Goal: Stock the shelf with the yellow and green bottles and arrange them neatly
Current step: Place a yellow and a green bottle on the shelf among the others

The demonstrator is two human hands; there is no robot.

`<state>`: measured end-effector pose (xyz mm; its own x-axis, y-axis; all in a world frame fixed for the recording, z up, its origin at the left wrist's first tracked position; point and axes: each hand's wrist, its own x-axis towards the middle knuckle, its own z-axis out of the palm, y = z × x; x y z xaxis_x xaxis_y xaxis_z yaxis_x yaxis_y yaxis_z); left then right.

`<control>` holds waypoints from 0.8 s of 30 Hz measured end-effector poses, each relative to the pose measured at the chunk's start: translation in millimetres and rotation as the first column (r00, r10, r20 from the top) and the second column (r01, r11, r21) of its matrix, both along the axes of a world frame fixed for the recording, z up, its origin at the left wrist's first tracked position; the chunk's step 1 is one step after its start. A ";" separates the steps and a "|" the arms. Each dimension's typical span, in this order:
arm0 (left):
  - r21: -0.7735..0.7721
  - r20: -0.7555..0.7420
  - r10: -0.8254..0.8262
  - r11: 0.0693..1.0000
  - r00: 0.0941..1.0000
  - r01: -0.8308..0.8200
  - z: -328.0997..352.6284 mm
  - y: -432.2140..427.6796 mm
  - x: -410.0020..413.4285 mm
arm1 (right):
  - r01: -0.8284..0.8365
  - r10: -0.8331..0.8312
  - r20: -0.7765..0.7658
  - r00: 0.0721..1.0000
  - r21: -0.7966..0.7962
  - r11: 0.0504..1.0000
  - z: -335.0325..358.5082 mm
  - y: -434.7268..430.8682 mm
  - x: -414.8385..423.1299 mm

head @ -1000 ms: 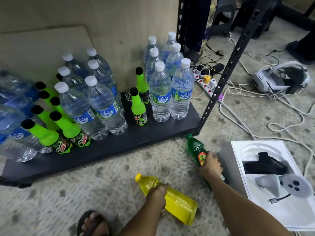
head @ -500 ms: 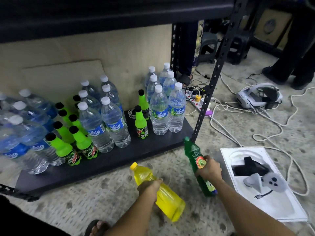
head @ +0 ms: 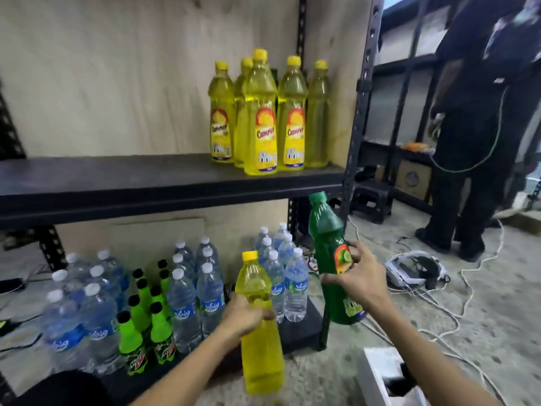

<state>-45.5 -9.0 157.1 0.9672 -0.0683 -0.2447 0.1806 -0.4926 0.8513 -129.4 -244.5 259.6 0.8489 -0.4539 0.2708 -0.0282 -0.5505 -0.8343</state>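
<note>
I'm in stockroom, it seems: metal rack (head: pixel 146 177), rows of water bottles (head: pixel 184 303), concrete floor (head: pixel 497 332), loose cables (head: pixel 424 297), headset (head: pixel 415 269).

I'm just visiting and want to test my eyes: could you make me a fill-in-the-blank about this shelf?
The green bottle is in the ___ hand. The yellow bottle is in the ___ hand. The upper shelf carries only ___ bottles. The water bottles have ___ caps.
Missing: right, left, yellow, white.
</note>
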 end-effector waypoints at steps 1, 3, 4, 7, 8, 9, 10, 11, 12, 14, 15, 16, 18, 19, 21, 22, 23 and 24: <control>0.020 0.061 -0.040 0.999 0.997 0.039 29.1 4.2 -5.3 | -0.012 0.012 0.050 0.999 -0.002 1.000 20.7 4.7 -0.9; 0.043 0.184 -0.098 0.995 0.978 0.091 90.3 10.9 -17.1 | -0.034 0.036 0.143 0.989 -0.017 0.999 63.3 17.0 -3.5; 0.044 0.221 -0.120 0.993 0.968 0.113 120.0 15.5 -20.7 | -0.041 0.045 0.182 0.982 -0.022 0.999 83.5 23.2 -2.8; 0.033 0.370 -0.150 0.988 0.917 0.149 204.7 34.5 -18.8 | -0.079 0.077 0.301 0.950 -0.006 0.997 135.5 43.4 2.8; 0.029 0.405 -0.130 0.991 0.905 0.129 230.6 42.0 -17.3 | -0.089 0.085 0.336 0.938 -0.002 0.996 148.8 50.3 7.0; 0.022 0.440 -0.121 0.992 0.890 0.123 254.9 51.2 -14.2 | -0.101 0.093 0.362 0.927 0.002 0.995 161.1 57.2 10.8; 0.000 0.476 -0.099 0.994 0.874 0.113 278.0 59.8 -11.6 | -0.111 0.099 0.381 0.919 0.010 0.994 172.4 64.1 15.2; -0.030 0.494 -0.074 0.994 0.866 0.102 300.3 67.2 -8.9 | -0.122 0.104 0.395 0.913 0.020 0.992 182.6 71.3 20.1; -0.069 0.516 -0.050 0.993 0.855 0.100 321.9 74.4 -3.5 | -0.132 0.107 0.405 0.908 0.034 0.991 192.0 77.9 26.0; -0.115 0.545 0.024 0.992 0.838 0.046 356.4 88.8 12.2 | -0.154 0.115 0.422 0.899 0.061 0.986 206.5 90.5 41.2; -0.123 0.559 0.072 0.992 0.826 -0.003 369.2 95.1 23.9 | -0.165 0.118 0.432 0.894 0.074 0.984 212.9 97.6 49.7; -0.124 0.574 0.107 0.991 0.812 -0.043 379.9 100.5 37.5 | -0.169 0.118 0.442 0.889 0.079 0.982 219.5 104.7 59.1; -0.127 0.599 0.171 0.985 0.782 -0.119 392.7 110.3 70.2 | -0.171 0.117 0.459 0.881 0.079 0.982 230.5 119.2 81.3; -0.126 0.611 0.191 0.981 0.768 -0.145 395.5 114.9 90.8 | -0.174 0.117 0.461 0.880 0.082 0.981 235.0 126.9 93.4; -0.115 0.616 0.237 0.971 0.751 -0.212 398.7 115.5 112.7 | -0.177 0.123 0.458 0.880 0.076 0.981 241.5 142.3 116.6; -0.115 0.609 0.261 0.963 0.749 -0.242 397.6 114.1 123.4 | -0.176 0.125 0.453 0.883 0.073 0.982 243.1 149.8 126.7; -0.108 0.598 0.288 0.954 0.748 -0.280 395.2 112.0 133.4 | -0.177 0.127 0.447 0.885 0.073 0.981 243.3 156.4 136.1; -0.105 0.589 0.311 0.944 0.746 -0.311 392.7 108.9 141.1 | -0.178 0.129 0.440 0.889 0.072 0.981 242.5 162.1 144.7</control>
<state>95.7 99.9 549.8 0.8867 0.2624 0.3807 -0.2135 -0.4980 0.8405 15.3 -82.4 502.1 0.7207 -0.3748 0.5832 0.4252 -0.4254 -0.7989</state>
